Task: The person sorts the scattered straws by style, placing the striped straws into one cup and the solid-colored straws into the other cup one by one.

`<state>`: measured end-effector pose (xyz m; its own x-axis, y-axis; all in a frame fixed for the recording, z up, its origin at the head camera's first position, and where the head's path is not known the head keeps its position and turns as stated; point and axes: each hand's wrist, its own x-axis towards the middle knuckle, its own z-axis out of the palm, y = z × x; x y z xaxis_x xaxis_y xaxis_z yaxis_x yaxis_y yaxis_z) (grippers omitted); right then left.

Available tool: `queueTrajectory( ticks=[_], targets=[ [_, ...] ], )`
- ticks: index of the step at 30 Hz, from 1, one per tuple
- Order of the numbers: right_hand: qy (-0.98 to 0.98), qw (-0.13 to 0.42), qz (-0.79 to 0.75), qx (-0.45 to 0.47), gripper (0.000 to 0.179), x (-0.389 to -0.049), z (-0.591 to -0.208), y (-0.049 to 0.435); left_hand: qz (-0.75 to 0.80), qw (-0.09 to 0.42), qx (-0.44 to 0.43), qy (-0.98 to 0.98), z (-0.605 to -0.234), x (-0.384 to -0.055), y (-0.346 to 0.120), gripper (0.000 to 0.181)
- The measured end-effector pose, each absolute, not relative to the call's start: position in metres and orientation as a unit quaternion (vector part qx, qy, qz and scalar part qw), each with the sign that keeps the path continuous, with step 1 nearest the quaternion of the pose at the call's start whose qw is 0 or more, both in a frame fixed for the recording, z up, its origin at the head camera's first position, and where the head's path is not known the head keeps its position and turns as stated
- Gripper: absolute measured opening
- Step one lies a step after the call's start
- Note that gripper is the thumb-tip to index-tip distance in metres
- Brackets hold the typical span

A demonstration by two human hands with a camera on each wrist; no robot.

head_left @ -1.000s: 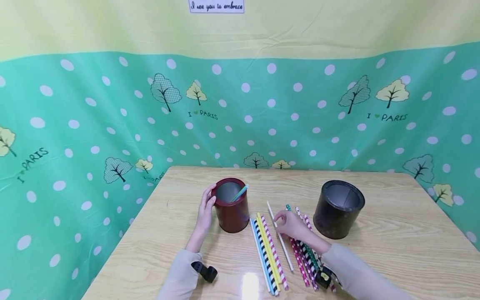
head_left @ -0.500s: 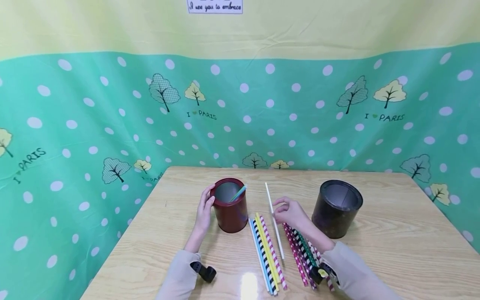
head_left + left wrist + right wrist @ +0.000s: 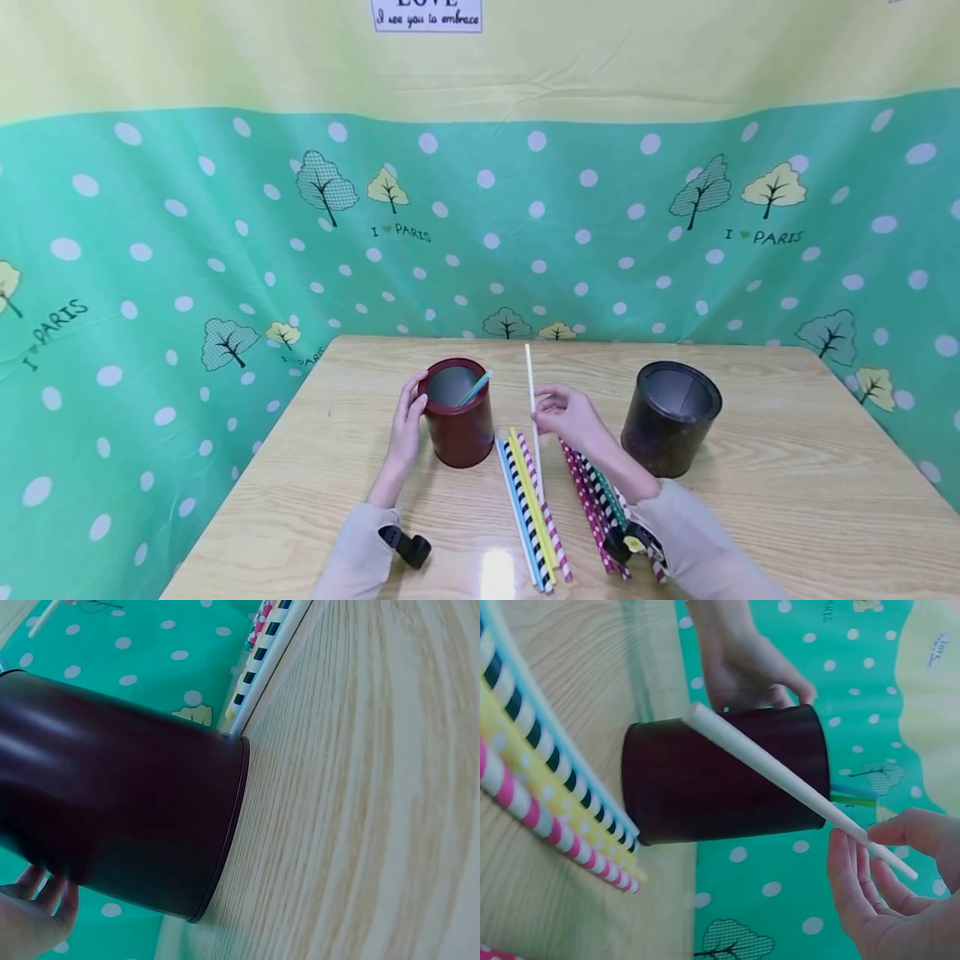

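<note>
A dark red can (image 3: 461, 437) stands upright left of the table's middle, two thin straws (image 3: 476, 388), blue and green, leaning out over its rim. My left hand (image 3: 406, 427) holds this can from its left side, near the top. My right hand (image 3: 573, 418) pinches a plain white paper straw (image 3: 529, 375) between thumb and fingertips, raised and nearly upright to the right of the can. In the right wrist view the straw's lower end overlaps the can's side, and the left hand (image 3: 746, 675) appears behind the can.
A row of paper straws (image 3: 531, 512), blue, black-striped, yellow and pink-striped, lies right of the red can. Dotted and striped straws (image 3: 588, 508) lie partly under my right forearm. A black can (image 3: 667, 437) stands at the right. A patterned cloth (image 3: 480, 208) hangs behind the table.
My right hand has lifted the white straw off the table, tilted it more upright and brought it left toward the red can. The left hand has stayed on the can.
</note>
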<state>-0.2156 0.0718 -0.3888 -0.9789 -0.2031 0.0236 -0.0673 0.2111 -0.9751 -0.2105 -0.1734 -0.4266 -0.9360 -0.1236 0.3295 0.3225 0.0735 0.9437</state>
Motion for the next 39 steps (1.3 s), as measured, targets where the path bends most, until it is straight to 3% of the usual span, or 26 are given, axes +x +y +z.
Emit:
queueTrajectory(
  ticks=[13, 39],
  targets=[
    [0.739, 0.052, -0.663, -0.108, 0.030, -0.211, -0.363, 0.068, -0.682, 0.167, -0.070, -0.708, -0.427, -0.211, -0.170, 0.038],
    [0.634, -0.059, -0.756, -0.150, 0.020, -0.209, -0.329, 0.054, -0.678, 0.178, -0.073, -0.709, -0.425, -0.211, -0.172, 0.038]
  ],
)
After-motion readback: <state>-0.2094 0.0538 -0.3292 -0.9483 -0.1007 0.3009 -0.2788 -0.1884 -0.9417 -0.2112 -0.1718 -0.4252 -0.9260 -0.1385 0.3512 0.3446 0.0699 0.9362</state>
